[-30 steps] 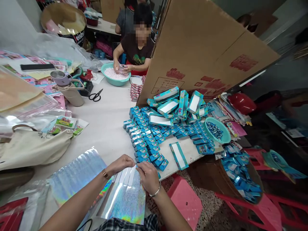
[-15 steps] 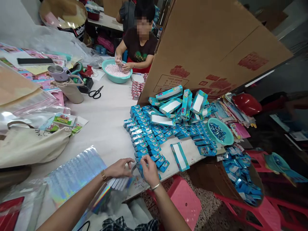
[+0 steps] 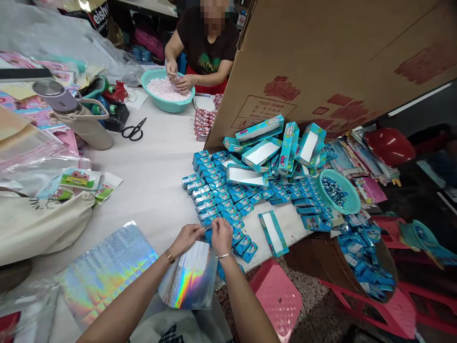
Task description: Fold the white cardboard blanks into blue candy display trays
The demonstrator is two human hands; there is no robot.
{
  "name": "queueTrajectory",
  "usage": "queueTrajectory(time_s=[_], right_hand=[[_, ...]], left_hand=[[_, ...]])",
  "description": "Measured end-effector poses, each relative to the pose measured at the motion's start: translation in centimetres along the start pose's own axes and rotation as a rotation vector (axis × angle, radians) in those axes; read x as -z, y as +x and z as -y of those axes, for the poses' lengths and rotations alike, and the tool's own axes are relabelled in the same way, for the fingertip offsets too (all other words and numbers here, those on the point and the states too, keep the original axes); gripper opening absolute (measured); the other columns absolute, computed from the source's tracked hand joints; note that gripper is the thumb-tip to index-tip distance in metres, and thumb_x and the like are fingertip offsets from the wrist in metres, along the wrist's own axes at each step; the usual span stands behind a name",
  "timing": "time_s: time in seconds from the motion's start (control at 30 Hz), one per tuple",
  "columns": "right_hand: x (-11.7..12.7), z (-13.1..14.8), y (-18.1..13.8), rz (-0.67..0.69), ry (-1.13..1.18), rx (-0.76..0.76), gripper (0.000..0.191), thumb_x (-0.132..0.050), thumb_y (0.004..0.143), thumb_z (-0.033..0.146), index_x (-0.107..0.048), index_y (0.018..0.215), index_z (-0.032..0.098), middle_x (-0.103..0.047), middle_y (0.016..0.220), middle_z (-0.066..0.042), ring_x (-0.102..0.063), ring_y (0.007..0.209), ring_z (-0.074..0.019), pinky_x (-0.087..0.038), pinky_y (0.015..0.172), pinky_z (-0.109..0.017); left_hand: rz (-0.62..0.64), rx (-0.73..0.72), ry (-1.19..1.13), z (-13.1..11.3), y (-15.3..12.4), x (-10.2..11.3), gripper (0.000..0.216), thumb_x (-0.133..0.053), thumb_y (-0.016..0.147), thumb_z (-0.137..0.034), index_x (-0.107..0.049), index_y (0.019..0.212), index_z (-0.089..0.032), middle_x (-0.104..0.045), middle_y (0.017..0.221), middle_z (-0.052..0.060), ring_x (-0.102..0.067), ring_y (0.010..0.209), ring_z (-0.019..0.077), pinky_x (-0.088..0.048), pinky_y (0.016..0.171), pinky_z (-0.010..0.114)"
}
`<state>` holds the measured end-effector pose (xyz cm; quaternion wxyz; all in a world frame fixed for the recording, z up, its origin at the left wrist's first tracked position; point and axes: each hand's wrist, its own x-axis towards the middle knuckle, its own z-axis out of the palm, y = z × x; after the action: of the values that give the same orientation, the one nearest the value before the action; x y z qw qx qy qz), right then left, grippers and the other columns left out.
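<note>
Both my hands pinch the top edge of a holographic silver bag (image 3: 191,281) at the table's near edge. My left hand (image 3: 185,238) is closed on the bag's left corner. My right hand (image 3: 221,236) is closed on its right corner, right beside the rows of small blue packets (image 3: 221,202). The bag hangs down from my fingers toward my lap. Whether a packet is between my fingers is hidden.
A stack of holographic bags (image 3: 103,271) lies at my left. Open blue boxes (image 3: 264,152) lean against a big cardboard carton (image 3: 321,62). A teal bowl (image 3: 352,202) holds blue pieces. Across the table a person works at a teal bowl (image 3: 150,95) of pink bits. Scissors (image 3: 134,129), a flask (image 3: 76,119) and a cloth bag (image 3: 39,224) lie left.
My hands moved up and forward with the holographic bag, from the table edge toward the nearest blue packets. The view tilted down, so everything shifted upward in the frame.
</note>
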<state>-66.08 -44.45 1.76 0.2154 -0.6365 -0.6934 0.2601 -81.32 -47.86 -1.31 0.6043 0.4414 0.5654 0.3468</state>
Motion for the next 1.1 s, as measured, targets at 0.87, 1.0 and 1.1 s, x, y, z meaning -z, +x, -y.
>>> queueTrajectory(time_s=[0.87,1.0,1.1], right_hand=[[1.2,-0.6,1.9,0.093,-0.011,0.036,0.023,-0.046,0.090,0.032,-0.058,0.075,0.020,-0.059,0.085,-0.005,-0.051,0.086,-0.0193,-0.038,0.078,-0.032],[0.0,-0.9,1.9,0.018,-0.157,0.067,0.021,-0.045,0.091,0.029,-0.060,0.080,0.020,-0.056,0.104,-0.007,-0.046,0.100,-0.0227,-0.033,0.084,-0.037],[-0.8,-1.3,1.8,-0.039,-0.189,0.084,0.020,-0.049,0.090,0.030,-0.061,0.078,0.020,-0.054,0.110,-0.008,-0.043,0.107,-0.0250,-0.030,0.089,-0.041]], left_hand=[[0.018,-0.032,0.028,-1.6,1.1,-0.6,0.039,-0.045,0.085,-0.048,-0.058,0.066,-0.016,-0.051,0.058,-0.001,-0.043,0.056,0.0126,-0.032,0.055,0.023],[0.028,-0.023,0.139,-1.0,1.5,-0.3,0.042,-0.038,0.088,-0.048,-0.058,0.070,-0.017,-0.057,0.065,0.000,-0.049,0.061,0.0142,-0.035,0.059,0.023],[0.023,-0.007,0.203,-0.4,1.7,0.0,0.042,-0.037,0.088,-0.048,-0.057,0.069,-0.017,-0.059,0.066,0.000,-0.050,0.062,0.0142,-0.036,0.061,0.024]])
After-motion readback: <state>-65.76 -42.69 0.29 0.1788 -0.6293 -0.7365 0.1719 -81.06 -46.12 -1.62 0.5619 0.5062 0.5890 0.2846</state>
